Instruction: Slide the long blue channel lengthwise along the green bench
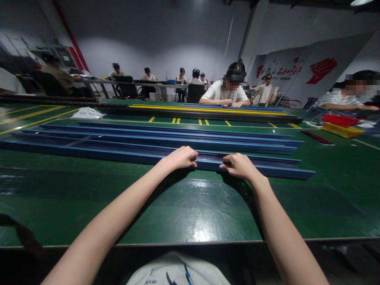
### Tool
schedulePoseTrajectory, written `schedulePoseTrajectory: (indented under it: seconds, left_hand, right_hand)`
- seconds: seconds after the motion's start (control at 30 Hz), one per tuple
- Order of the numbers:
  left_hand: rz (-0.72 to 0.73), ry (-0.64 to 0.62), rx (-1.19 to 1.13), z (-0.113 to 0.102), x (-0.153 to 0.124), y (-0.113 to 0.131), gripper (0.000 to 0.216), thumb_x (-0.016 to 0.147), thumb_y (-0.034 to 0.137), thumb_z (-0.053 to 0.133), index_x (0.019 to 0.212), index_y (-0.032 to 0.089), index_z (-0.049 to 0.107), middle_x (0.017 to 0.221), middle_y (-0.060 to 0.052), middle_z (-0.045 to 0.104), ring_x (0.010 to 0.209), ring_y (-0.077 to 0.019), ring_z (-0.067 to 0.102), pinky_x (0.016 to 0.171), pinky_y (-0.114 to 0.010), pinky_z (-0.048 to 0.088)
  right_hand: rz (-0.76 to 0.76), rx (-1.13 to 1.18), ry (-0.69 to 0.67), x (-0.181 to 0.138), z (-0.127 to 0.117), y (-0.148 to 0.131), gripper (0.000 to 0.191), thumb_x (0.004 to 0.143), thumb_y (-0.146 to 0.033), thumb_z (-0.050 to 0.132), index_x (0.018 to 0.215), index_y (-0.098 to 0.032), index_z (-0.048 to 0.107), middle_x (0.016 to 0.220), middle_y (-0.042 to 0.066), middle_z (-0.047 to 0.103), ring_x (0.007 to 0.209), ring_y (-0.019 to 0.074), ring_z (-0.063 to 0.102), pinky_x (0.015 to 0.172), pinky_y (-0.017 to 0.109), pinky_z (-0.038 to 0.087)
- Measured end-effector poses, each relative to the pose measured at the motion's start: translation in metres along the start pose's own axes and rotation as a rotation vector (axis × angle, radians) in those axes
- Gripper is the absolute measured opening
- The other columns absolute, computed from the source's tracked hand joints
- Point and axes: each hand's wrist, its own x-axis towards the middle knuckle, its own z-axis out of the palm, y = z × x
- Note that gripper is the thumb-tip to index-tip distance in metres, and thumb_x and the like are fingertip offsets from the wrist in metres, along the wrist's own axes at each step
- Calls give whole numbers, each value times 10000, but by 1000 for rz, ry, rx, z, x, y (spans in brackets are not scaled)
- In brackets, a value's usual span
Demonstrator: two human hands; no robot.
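Observation:
A long blue U-shaped channel (276, 171) lies across the green table in front of me. My left hand (181, 157) is closed over its near wall, a little left of the channel's right part. To the right, my right hand (237, 164) grips the same wall, fingers curled over the edge. A short stretch of the channel shows between the two hands. Just behind it, more blue channels (252, 146) lie roughly parallel. Whatever the fingertips touch inside the channel is hidden.
Yellow strips (208, 109) and black strips (243, 117) lie farther back, before a co-worker (228, 91). A red tray (340, 120), a yellow tray (341, 130) and a flat dark device (317, 138) are at right. White paper (88, 113) lies at left. The table's near edge (190, 244) crosses below my forearms.

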Motion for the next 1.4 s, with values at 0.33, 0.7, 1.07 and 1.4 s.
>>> schedulePoseTrajectory:
  seconds: [0.33,0.7,1.07,1.4]
  left_hand:
    - [20,9,5,3,1,-1,127,764,264,598,676,172,605,725,-53,659,705,-191,612,531,-239,315]
    - [4,-16,37,2,-1,0,165,758,338,606,734,175,591,788,-50,648,737,-191,601,536,-230,330]
    - [-24,-40,69,2,0,2,169,761,348,596,790,183,579,864,-43,646,799,-191,601,563,-225,360]
    - [-35,-52,60,0,1,5,184,764,358,591,816,182,578,912,-40,639,823,-186,595,576,-222,372]
  right_hand:
    - [17,6,-16,0,-1,-2,272,802,-385,441,690,-202,608,748,66,666,713,179,591,533,239,261]
    - [11,-2,1,1,0,0,290,807,-408,429,687,-204,597,745,64,664,709,180,590,529,241,257]
    - [29,-1,1,1,0,-2,296,805,-419,435,682,-196,587,733,61,661,699,178,591,526,241,255]
    - [9,-16,8,-1,0,-9,297,820,-427,423,798,-191,603,849,75,669,790,202,598,571,251,287]
